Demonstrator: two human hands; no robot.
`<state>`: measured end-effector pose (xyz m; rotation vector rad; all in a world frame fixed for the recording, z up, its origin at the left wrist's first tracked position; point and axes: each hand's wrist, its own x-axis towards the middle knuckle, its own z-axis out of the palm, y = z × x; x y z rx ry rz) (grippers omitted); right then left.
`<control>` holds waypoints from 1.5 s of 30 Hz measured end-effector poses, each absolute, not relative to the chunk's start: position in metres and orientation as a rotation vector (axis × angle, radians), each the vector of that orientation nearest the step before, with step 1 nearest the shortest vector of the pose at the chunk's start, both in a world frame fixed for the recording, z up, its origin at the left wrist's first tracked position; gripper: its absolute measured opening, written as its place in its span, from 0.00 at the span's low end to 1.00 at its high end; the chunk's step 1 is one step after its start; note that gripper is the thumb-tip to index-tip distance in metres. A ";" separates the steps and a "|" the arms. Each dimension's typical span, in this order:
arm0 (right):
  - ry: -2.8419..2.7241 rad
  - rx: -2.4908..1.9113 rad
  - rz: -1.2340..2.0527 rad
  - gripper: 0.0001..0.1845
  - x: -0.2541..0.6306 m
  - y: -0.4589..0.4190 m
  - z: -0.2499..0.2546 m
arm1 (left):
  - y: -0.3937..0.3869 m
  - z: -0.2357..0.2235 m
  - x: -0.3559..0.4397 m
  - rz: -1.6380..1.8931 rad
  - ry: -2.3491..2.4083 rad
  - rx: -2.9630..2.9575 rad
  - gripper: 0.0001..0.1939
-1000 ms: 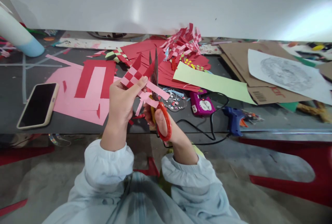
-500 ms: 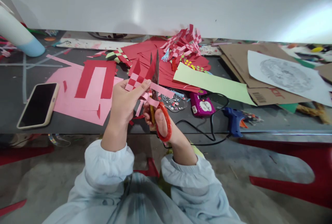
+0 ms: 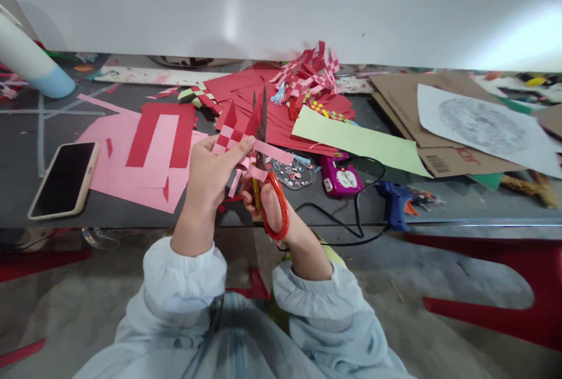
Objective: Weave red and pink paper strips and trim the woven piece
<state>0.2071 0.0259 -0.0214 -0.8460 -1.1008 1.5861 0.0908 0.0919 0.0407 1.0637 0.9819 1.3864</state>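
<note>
A small woven piece of red and pink paper strips [image 3: 227, 138] is pinched in my left hand [image 3: 209, 174], with loose strip ends sticking out to the right and upward. My right hand [image 3: 274, 209] holds a pair of scissors [image 3: 278, 222] with an orange-red handle. Their dark blades point away from me and stand slightly apart, right beside the woven paper. A pink strip end [image 3: 276, 152] lies across the blades; I cannot tell whether it passes between them. The right fingers are partly hidden behind the handle.
Left on the table lie pink sheets [image 3: 109, 174], a red sheet [image 3: 140, 133] and a phone [image 3: 64, 180]. Behind my hands are red paper [image 3: 281, 127] and woven strips [image 3: 307, 74]. To the right are a purple box [image 3: 341, 177], a blue glue gun [image 3: 395, 206], green paper [image 3: 360, 142] and cardboard [image 3: 395, 98].
My left hand and the woven paper have shifted slightly right, closer to the scissors. The scissors have hardly moved, and both hands keep their hold.
</note>
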 end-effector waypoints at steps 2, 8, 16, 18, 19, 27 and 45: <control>-1.098 -0.827 1.590 0.29 0.207 0.026 -0.023 | 0.092 0.041 0.091 1.380 0.977 1.064 0.12; -1.087 -0.791 1.581 0.26 0.207 0.027 -0.026 | 0.091 0.042 0.090 1.371 0.947 1.074 0.11; -1.078 -0.810 1.580 0.26 0.207 0.027 -0.026 | 0.091 0.043 0.090 1.359 0.968 1.051 0.12; -1.084 -0.824 1.578 0.26 0.207 0.027 -0.026 | 0.091 0.044 0.090 1.355 0.970 1.049 0.12; -1.087 -0.835 1.576 0.26 0.207 0.027 -0.026 | 0.091 0.044 0.091 1.355 0.971 1.048 0.12; -1.073 -0.887 1.582 0.29 0.206 0.028 -0.025 | 0.090 0.045 0.090 1.363 0.978 1.060 0.12; -1.178 -0.914 1.528 0.27 0.206 0.024 -0.015 | 0.090 0.050 0.090 1.344 1.052 1.040 0.14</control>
